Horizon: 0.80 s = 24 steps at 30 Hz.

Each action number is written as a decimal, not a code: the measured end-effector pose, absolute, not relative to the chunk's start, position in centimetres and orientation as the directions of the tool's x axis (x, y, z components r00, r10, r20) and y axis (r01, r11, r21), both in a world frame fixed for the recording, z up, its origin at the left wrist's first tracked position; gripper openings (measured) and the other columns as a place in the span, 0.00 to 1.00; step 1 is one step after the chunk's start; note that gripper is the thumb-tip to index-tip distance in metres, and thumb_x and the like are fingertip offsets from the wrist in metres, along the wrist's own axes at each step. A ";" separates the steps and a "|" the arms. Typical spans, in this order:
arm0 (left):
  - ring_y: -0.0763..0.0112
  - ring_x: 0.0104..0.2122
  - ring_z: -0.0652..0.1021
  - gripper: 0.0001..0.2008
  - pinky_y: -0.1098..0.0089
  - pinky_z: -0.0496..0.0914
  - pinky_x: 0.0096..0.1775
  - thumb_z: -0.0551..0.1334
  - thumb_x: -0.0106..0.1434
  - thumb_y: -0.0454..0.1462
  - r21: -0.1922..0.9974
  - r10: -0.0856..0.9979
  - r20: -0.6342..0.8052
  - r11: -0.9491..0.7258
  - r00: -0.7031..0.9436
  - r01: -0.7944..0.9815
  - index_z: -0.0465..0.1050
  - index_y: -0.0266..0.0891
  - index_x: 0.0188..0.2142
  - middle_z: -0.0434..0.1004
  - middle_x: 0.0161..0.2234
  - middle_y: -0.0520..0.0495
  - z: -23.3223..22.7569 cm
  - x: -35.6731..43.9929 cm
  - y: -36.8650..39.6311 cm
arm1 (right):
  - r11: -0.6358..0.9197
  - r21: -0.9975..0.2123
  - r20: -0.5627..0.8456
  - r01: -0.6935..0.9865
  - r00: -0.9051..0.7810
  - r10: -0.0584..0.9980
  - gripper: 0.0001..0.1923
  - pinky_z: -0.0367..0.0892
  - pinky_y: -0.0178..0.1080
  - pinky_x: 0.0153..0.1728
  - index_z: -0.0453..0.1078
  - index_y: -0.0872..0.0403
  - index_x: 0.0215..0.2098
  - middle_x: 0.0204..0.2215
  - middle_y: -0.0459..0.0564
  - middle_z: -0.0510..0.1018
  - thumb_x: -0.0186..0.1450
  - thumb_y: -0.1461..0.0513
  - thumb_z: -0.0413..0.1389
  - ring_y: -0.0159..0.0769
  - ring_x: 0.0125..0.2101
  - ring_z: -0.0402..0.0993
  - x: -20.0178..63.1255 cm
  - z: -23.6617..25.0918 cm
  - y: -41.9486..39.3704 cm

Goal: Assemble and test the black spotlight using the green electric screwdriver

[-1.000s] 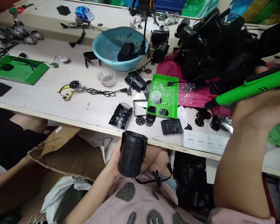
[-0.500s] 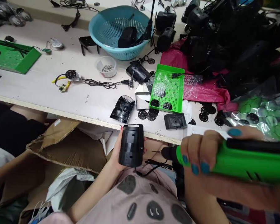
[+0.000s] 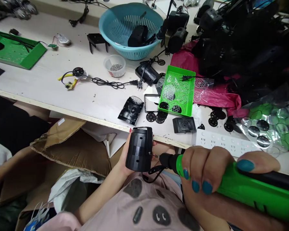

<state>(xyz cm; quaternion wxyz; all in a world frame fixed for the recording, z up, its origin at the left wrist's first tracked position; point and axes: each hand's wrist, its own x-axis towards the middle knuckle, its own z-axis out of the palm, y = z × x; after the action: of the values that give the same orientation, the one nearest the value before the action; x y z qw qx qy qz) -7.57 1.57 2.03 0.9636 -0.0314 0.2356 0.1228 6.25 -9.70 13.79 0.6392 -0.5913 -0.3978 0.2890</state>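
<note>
My left hand (image 3: 125, 157) is closed around a black plastic housing (image 3: 139, 149) with a cord, held just below the table's front edge. Most of its fingers are hidden behind the housing. My right hand (image 3: 207, 168) grips a green and black electric screwdriver (image 3: 240, 186), which lies roughly level and points left. Its bit meets the housing's right side at a small screw. On the table beyond lie an open black half-shell (image 3: 131, 110) and a black rectangular part (image 3: 184, 124).
A light green basket (image 3: 191, 96), a tub of screws (image 3: 115, 65) and a blue colander (image 3: 135, 53) stand on the table. A white power strip (image 3: 221, 141) lies behind the screwdriver. Black devices (image 3: 226, 48) are heaped at right. A cardboard box (image 3: 79, 150) is below left.
The screwdriver has moved left, and its bit now reaches the housing's side instead of stopping short of it. The whole scene has shifted slightly right in view.
</note>
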 end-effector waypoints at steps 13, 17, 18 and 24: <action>0.56 0.31 0.84 0.37 0.60 0.79 0.35 0.46 0.68 0.60 -0.090 0.153 -0.420 0.974 0.895 -0.209 0.76 0.31 0.50 0.83 0.40 0.39 1.8 -7.4 1.2 | 0.166 -0.985 0.107 -0.041 0.610 0.786 0.20 0.64 0.45 0.23 0.65 0.45 0.26 0.15 0.43 0.56 0.68 0.43 0.50 0.36 0.14 0.56 6.6 14.9 -10.1; 0.57 0.31 0.83 0.37 0.60 0.79 0.35 0.45 0.68 0.60 -0.103 0.157 -0.423 0.970 0.892 -0.220 0.77 0.30 0.49 0.83 0.38 0.39 2.1 -7.2 1.0 | 0.170 -0.984 0.097 -0.060 0.623 0.776 0.20 0.64 0.45 0.22 0.66 0.44 0.26 0.14 0.43 0.56 0.69 0.44 0.47 0.37 0.14 0.57 6.6 13.7 -10.8; 0.58 0.31 0.83 0.37 0.60 0.79 0.36 0.46 0.68 0.59 -0.098 0.154 -0.430 0.972 0.890 -0.215 0.76 0.30 0.49 0.83 0.38 0.39 2.1 -7.2 0.9 | 0.190 -0.980 0.118 -0.056 0.608 0.785 0.20 0.64 0.44 0.21 0.67 0.44 0.26 0.13 0.43 0.56 0.69 0.44 0.47 0.37 0.14 0.57 6.6 13.2 -11.0; 0.58 0.31 0.83 0.34 0.62 0.78 0.33 0.50 0.67 0.59 -0.086 0.080 -0.506 0.986 0.859 -0.142 0.77 0.31 0.48 0.83 0.39 0.37 1.4 -7.7 0.6 | 0.273 -0.961 0.212 -0.047 0.511 0.833 0.16 0.61 0.40 0.19 0.68 0.43 0.27 0.11 0.40 0.58 0.69 0.47 0.51 0.34 0.11 0.57 6.7 12.6 -10.5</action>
<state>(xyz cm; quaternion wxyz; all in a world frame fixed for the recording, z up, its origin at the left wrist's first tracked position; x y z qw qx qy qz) -7.67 0.58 1.42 0.9622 -0.0601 0.2592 0.0576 6.74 -10.49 12.60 0.7005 -0.5145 -0.3821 0.3140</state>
